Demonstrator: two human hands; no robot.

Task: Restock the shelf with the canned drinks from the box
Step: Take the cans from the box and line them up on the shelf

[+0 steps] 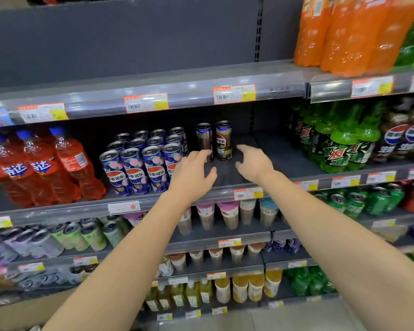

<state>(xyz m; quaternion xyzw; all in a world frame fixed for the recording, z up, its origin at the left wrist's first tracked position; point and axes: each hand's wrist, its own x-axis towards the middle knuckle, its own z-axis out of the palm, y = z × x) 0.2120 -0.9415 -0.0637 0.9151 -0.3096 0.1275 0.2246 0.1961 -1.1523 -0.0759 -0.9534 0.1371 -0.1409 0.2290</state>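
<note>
Flanking two upright dark aluminium cola cans (224, 139) behind the grey metal shelf (287, 161) front edge: left hand (191, 174) nearer, right hand (255, 163) beside; fingers (245, 149) spread, empty.

A person's left hand (191, 174) and right hand (255, 163), both bare. Behind the hands, the long, slender left forearm (129, 256) and right forearm (332, 235) are likewise uncovered, as far back as the view reaches.
</note>
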